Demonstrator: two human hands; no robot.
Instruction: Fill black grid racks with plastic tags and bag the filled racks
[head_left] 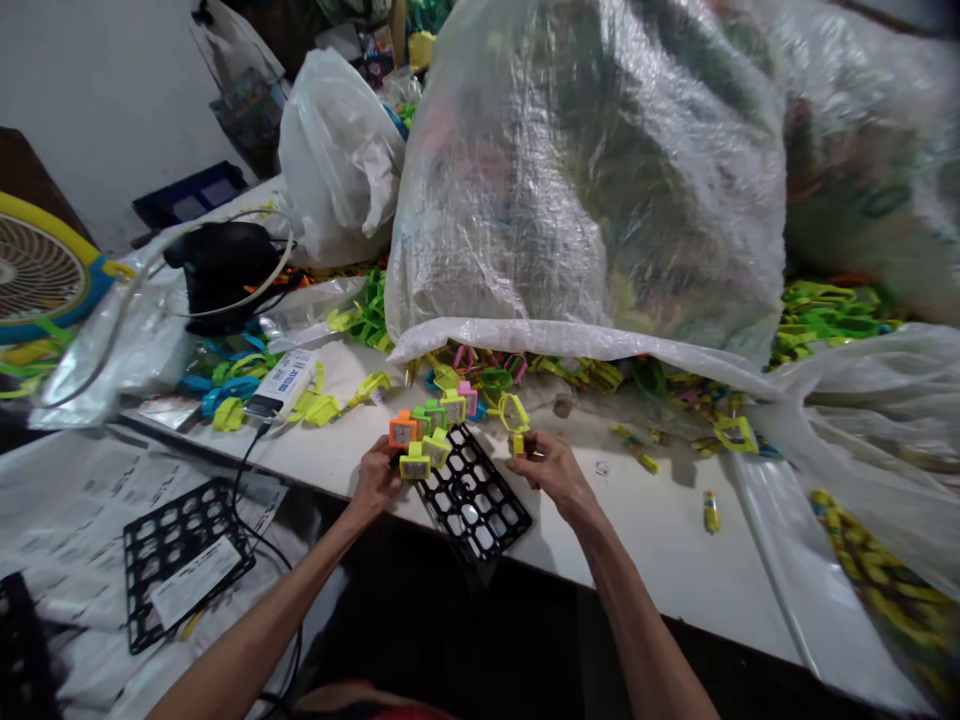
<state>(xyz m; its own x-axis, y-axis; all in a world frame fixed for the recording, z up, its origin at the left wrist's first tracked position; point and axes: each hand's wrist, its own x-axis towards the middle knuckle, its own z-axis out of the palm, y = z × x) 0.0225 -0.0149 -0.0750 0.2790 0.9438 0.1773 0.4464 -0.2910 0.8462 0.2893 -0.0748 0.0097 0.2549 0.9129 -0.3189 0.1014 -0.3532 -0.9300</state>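
A black plastic grid tray [480, 492] lies tilted over the front edge of the white table. Toy watches in orange, green, yellow and pink sit along its far left end. My left hand [377, 482] is closed at that corner, its fingertips partly hidden behind the orange toy watch [403, 430]. To the right of the tray, my right hand [553, 472] pinches a yellow toy watch [514, 412] with a looped strap, held upright just above the table.
A big clear plastic sack [585, 200] stands behind, with loose toy watches along its base. A power bank [280, 385] with a cable lies left. A second black tray [184, 560] rests on white sheeting. A small yellow piece [711, 511] lies right; a fan [41, 270] stands far left.
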